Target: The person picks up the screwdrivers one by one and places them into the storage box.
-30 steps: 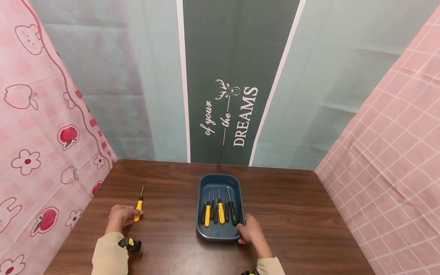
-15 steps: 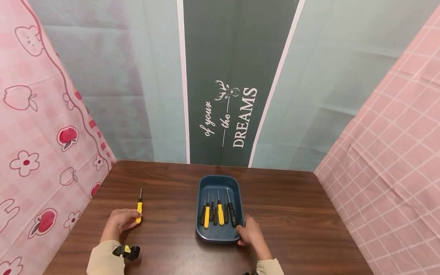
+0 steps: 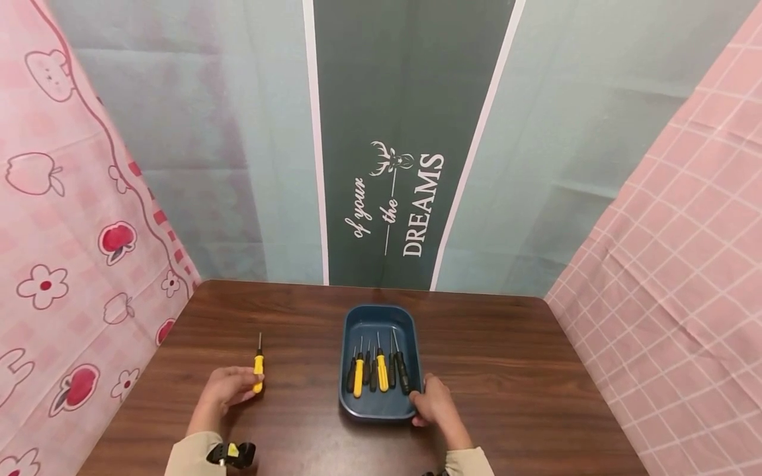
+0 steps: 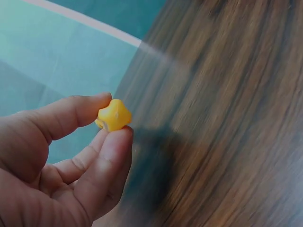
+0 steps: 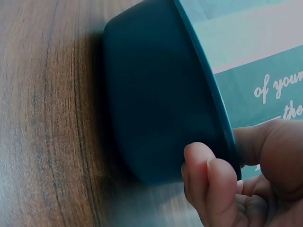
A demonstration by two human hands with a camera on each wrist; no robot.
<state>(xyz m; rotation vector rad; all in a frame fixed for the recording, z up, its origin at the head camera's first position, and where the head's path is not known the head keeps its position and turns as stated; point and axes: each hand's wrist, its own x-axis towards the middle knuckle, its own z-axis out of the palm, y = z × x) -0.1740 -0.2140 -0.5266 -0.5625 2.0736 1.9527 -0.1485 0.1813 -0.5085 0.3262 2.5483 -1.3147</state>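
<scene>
My left hand [image 3: 232, 389] pinches the handle of a yellow screwdriver [image 3: 258, 374] between thumb and fingers, its thin metal shaft pointing toward the back of the table. From the left wrist only the butt of the yellow handle [image 4: 115, 115] shows between the fingertips. To the right, a dark blue tray [image 3: 374, 413] lies on the table, and several screwdrivers with black or yellow handles rest inside it side by side. My right hand [image 3: 436, 404] grips the tray's near right corner. In the right wrist view its fingers [image 5: 220, 187] press the outer wall while the thumb hooks over the rim.
The brown wooden table [image 3: 506, 370] carries the tray near its middle. Behind it hangs a grey-green curtain [image 3: 381, 99] with lettering. Pink patterned cloths flank both sides, one on the left [image 3: 71, 264] and one on the right [image 3: 673, 264]. Each wrist wears a strapped camera.
My left hand first shifts slightly left, then moves right and a little nearer with the yellow screwdriver, which now points straighter toward the back. The right hand keeps its grip on the tray.
</scene>
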